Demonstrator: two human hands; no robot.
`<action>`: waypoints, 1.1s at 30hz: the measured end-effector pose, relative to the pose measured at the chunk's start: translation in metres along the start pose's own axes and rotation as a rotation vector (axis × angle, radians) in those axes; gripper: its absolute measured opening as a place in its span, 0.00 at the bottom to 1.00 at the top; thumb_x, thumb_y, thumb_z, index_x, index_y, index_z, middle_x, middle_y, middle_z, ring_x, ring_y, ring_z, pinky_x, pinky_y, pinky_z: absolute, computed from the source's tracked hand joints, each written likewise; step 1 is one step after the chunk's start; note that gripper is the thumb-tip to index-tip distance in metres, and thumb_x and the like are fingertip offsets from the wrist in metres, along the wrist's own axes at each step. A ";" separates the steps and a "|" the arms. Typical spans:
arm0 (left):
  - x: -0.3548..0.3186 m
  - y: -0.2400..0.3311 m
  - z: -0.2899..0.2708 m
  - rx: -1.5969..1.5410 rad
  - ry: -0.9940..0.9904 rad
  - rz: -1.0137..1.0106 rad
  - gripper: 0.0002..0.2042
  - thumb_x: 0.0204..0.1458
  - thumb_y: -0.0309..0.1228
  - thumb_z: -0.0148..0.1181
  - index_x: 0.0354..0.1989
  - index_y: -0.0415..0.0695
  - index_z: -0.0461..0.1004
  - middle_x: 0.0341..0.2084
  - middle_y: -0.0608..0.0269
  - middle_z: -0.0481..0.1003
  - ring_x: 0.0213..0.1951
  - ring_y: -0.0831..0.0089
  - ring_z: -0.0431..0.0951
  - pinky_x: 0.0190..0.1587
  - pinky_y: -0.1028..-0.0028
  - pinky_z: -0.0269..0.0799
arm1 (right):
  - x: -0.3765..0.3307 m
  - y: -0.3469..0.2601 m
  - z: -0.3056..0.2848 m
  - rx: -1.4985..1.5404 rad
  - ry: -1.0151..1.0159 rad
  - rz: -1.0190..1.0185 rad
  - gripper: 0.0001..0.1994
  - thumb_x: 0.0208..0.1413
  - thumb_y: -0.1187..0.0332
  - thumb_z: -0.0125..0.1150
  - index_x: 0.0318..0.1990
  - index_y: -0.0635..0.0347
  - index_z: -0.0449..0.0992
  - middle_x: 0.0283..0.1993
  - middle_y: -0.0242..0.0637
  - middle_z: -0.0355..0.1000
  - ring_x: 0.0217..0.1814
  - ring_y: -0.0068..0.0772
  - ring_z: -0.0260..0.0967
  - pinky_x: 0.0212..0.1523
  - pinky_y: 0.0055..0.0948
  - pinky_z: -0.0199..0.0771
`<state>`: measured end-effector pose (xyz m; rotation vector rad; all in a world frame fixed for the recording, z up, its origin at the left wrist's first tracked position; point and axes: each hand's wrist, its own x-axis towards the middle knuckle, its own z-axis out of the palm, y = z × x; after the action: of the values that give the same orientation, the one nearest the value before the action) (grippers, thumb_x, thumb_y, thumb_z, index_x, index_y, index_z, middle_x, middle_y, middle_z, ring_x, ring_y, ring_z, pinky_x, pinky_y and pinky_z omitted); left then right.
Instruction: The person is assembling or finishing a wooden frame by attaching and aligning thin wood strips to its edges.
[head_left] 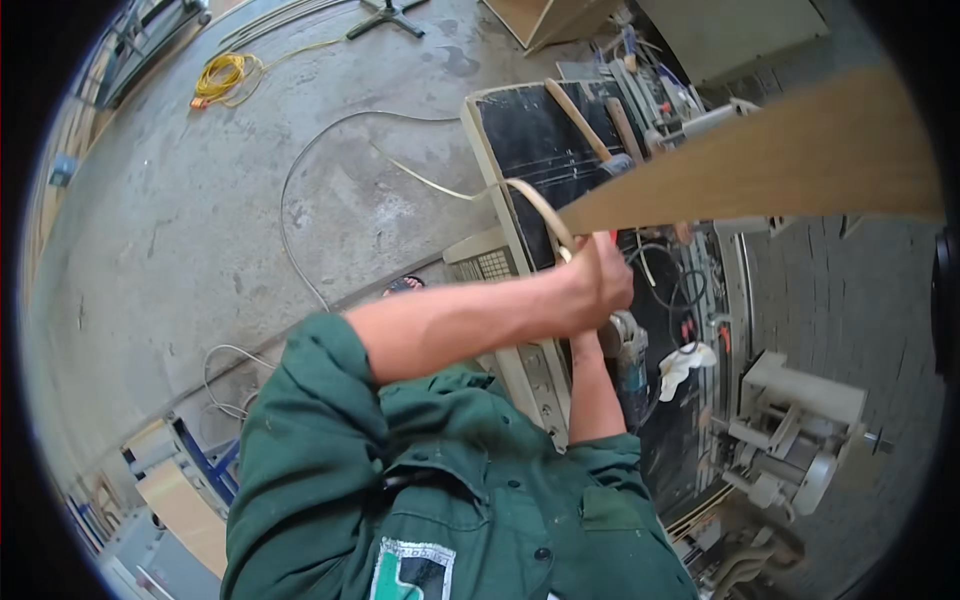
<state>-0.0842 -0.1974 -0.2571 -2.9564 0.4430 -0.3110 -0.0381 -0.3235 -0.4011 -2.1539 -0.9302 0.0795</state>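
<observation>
My left hand (600, 278) is closed at the near corner of a long wooden board (760, 165), its fingers turned away from me and partly blurred. A thin, pale strip of edge banding (538, 203) curls out from beside these fingers and trails off over the floor to the left. Just above the knuckles shows a small bit of something red (613, 237), too little to name. My right forearm (596, 395) reaches up from below, and its hand is hidden behind the left one. The board slants up to the right over the bench.
Beneath the board is a black-topped machine bench (520, 125) bearing a hammer (580, 120), an angle-grinder-like power tool (628, 365) and a white rag (686, 369). A keypad panel (493, 265) sits on its left side. Cables and a yellow coiled cord (222, 76) lie on the concrete floor.
</observation>
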 end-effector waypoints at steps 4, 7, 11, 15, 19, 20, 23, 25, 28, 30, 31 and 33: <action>-0.051 0.019 -0.047 -0.048 -0.066 -0.149 0.12 0.49 0.29 0.66 0.41 0.40 0.86 0.31 0.59 0.84 0.39 0.62 0.84 0.33 0.60 0.71 | 0.001 -0.029 -0.005 0.360 0.218 0.482 0.10 0.63 0.69 0.70 0.49 0.63 0.86 0.47 0.38 0.81 0.49 0.30 0.78 0.54 0.32 0.77; -0.085 0.028 -0.045 -0.457 -0.110 -0.261 0.09 0.45 0.28 0.67 0.34 0.38 0.81 0.22 0.58 0.82 0.26 0.61 0.84 0.28 0.61 0.71 | 0.010 -0.027 -0.015 0.349 0.147 0.558 0.09 0.65 0.71 0.67 0.48 0.66 0.85 0.45 0.39 0.81 0.46 0.31 0.80 0.50 0.31 0.78; -0.092 0.016 -0.024 -0.577 -0.048 -0.380 0.11 0.43 0.27 0.67 0.35 0.38 0.77 0.19 0.54 0.81 0.24 0.58 0.85 0.28 0.60 0.74 | 0.012 -0.047 -0.016 0.232 0.166 0.432 0.09 0.65 0.72 0.67 0.49 0.65 0.85 0.44 0.40 0.81 0.46 0.31 0.79 0.50 0.31 0.78; -0.057 0.018 -0.027 -0.414 0.102 -0.310 0.19 0.44 0.29 0.66 0.44 0.31 0.79 0.29 0.51 0.83 0.24 0.62 0.85 0.27 0.61 0.76 | -0.003 -0.035 -0.023 0.180 0.212 0.329 0.09 0.66 0.70 0.68 0.48 0.65 0.85 0.42 0.38 0.79 0.44 0.29 0.77 0.49 0.31 0.77; -0.020 0.057 -0.005 0.035 -0.001 -0.377 0.18 0.52 0.28 0.60 0.47 0.27 0.80 0.40 0.46 0.82 0.33 0.57 0.85 0.46 0.52 0.79 | 0.008 -0.061 -0.016 0.159 0.177 0.419 0.12 0.65 0.65 0.72 0.48 0.65 0.86 0.42 0.37 0.80 0.47 0.29 0.78 0.50 0.30 0.76; -0.011 0.071 0.014 0.208 -0.076 -0.391 0.17 0.54 0.27 0.57 0.47 0.26 0.80 0.41 0.43 0.82 0.39 0.53 0.85 0.56 0.48 0.78 | 0.008 -0.056 -0.015 0.182 0.175 0.453 0.12 0.65 0.65 0.72 0.48 0.65 0.85 0.42 0.37 0.80 0.46 0.28 0.77 0.49 0.29 0.75; -0.017 0.073 -0.001 0.053 -0.096 -0.371 0.17 0.54 0.27 0.56 0.45 0.25 0.79 0.45 0.29 0.78 0.54 0.41 0.78 0.66 0.36 0.65 | 0.001 -0.034 -0.014 0.253 0.184 0.559 0.12 0.65 0.65 0.72 0.48 0.65 0.85 0.42 0.34 0.79 0.45 0.26 0.75 0.48 0.28 0.74; -0.021 0.061 -0.013 -0.049 -0.138 -0.347 0.17 0.54 0.27 0.56 0.45 0.24 0.79 0.47 0.26 0.77 0.56 0.39 0.76 0.65 0.32 0.65 | 0.000 -0.023 -0.008 0.309 0.174 0.619 0.11 0.66 0.66 0.72 0.49 0.65 0.84 0.42 0.33 0.78 0.44 0.24 0.74 0.47 0.27 0.74; -0.018 0.056 -0.013 -0.180 -0.064 -0.294 0.15 0.54 0.25 0.55 0.43 0.24 0.78 0.46 0.25 0.77 0.54 0.36 0.77 0.65 0.30 0.64 | 0.005 -0.023 -0.009 0.377 0.163 0.707 0.11 0.66 0.67 0.72 0.49 0.64 0.84 0.42 0.30 0.77 0.43 0.21 0.73 0.46 0.25 0.73; -0.016 0.059 -0.009 -0.169 -0.140 -0.340 0.15 0.54 0.25 0.55 0.43 0.24 0.78 0.47 0.25 0.77 0.54 0.34 0.77 0.63 0.29 0.64 | 0.010 -0.035 0.004 0.380 0.200 0.575 0.12 0.65 0.65 0.72 0.48 0.65 0.84 0.42 0.35 0.79 0.45 0.26 0.75 0.48 0.28 0.74; -0.014 0.057 -0.013 -0.177 -0.134 -0.327 0.15 0.54 0.25 0.55 0.43 0.24 0.78 0.47 0.25 0.77 0.54 0.34 0.77 0.63 0.29 0.64 | 0.009 -0.037 0.004 0.369 0.276 0.456 0.13 0.65 0.63 0.72 0.46 0.66 0.85 0.42 0.39 0.81 0.46 0.31 0.78 0.49 0.31 0.75; -0.013 0.053 -0.022 -0.025 0.152 -0.343 0.06 0.50 0.22 0.60 0.30 0.32 0.82 0.27 0.53 0.81 0.28 0.59 0.82 0.25 0.56 0.73 | 0.006 -0.028 0.005 0.317 0.315 0.387 0.11 0.65 0.66 0.73 0.46 0.65 0.84 0.42 0.33 0.78 0.44 0.24 0.73 0.45 0.26 0.71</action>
<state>-0.1160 -0.2459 -0.2471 -3.0361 -0.0506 -0.5722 -0.0525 -0.3044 -0.3846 -1.9469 -0.2911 0.0698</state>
